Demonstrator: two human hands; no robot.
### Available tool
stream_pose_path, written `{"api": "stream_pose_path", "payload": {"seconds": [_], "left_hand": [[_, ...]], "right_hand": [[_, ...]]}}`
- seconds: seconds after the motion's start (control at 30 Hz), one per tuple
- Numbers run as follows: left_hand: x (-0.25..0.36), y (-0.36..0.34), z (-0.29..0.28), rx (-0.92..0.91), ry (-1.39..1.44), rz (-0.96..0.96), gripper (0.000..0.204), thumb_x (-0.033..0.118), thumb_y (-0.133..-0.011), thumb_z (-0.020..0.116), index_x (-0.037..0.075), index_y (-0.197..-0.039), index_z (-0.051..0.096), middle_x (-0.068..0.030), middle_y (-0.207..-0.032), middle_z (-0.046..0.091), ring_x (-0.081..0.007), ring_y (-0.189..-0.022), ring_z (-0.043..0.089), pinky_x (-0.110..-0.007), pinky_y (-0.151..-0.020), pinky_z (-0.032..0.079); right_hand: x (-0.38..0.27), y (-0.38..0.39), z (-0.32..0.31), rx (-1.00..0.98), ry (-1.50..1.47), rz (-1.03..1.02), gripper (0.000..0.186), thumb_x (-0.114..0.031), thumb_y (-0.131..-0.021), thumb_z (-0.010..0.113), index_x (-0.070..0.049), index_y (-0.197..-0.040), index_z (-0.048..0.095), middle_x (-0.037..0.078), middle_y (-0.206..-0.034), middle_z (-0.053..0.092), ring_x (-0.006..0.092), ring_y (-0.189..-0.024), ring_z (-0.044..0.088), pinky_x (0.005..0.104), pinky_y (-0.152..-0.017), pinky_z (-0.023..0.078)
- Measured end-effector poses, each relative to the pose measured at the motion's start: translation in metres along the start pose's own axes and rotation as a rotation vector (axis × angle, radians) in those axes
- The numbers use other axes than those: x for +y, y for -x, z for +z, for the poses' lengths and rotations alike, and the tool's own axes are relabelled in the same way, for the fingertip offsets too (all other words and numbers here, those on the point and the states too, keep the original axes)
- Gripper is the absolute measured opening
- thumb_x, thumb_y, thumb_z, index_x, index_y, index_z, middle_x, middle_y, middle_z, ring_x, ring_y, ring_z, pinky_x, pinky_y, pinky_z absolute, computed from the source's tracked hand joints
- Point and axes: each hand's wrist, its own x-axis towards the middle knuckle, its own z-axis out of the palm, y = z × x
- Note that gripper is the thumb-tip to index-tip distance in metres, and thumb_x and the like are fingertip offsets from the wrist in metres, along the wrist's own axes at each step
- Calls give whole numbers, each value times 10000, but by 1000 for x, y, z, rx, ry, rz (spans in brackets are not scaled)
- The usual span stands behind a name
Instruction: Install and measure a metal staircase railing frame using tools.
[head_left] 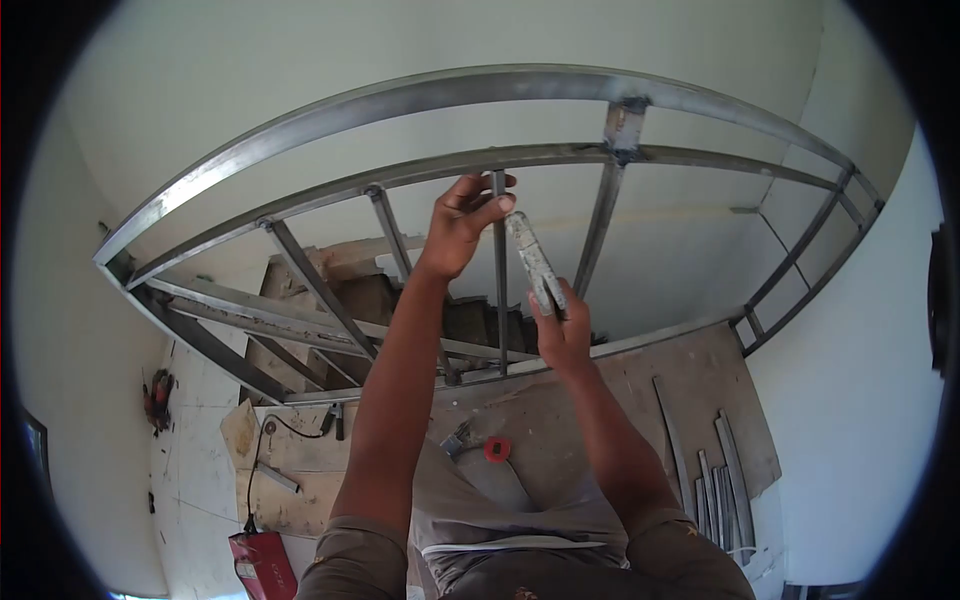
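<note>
Head view showed a red box (263, 565) on the floor, far below and to the left of the left fingers. Black clamps (335, 420) lay nearer to them, also below. Up beside those fingers, on their left, two metal posts (315, 285) (390, 230) ran up to the middle rail (420, 165). They looked joined at the top, so I think that part was done.

The left hand (458, 228) had its fingers bent around the top of a thin post (501, 280), just under the rail. That post seemed to reach the rail, but I could not tell if it was stuck on. Fixing it looked like the part left. Well below the left fingers was a red tape measure (497, 449).

The right hand (566, 325) had its fingers closed around a speckled grey tool (535, 262), which leaned up toward the thin post. Just up and right of the right fingers, a thick post (600, 230) had a dark mark at its top and looked done. Loose bars (720, 500) lay far below, to their right; I could not tell if they were needed.
</note>
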Motion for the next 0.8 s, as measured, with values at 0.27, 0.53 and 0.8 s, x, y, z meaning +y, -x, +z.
{"api": "stream_pose_path", "payload": {"seconds": [0.27, 0.53, 0.8], "left_hand": [[20, 2, 25, 140, -250, -88, 561, 237, -869, 763, -22, -1319, 551, -114, -1156, 665, -189, -1049, 647, -339, -926, 509], [20, -29, 43, 187, -317, -75, 544, 477, -851, 748, 6, -1089, 616, -101, -949, 665, -201, -855, 660, -340, -821, 533], [8, -38, 53, 376, -355, 0, 587, 651, -882, 625, 122, -691, 456, 19, -554, 407, -86, -502, 429, -271, -480, 367]], "right_hand": [[99, 126, -20, 183, -191, 599, 303, -323, -986, 619, -45, -895, 543, -28, -696, 448, 61, -687, 409, 266, -623, 363], [161, 195, -63, 50, -383, 1391, 208, -139, -873, 640, -108, -745, 479, -20, -603, 449, 100, -481, 448, 274, -408, 359], [160, 206, -69, -13, -911, 1555, 172, -170, -888, 635, -105, -790, 510, 5, -669, 507, 111, -501, 462, 265, -446, 397]]}}
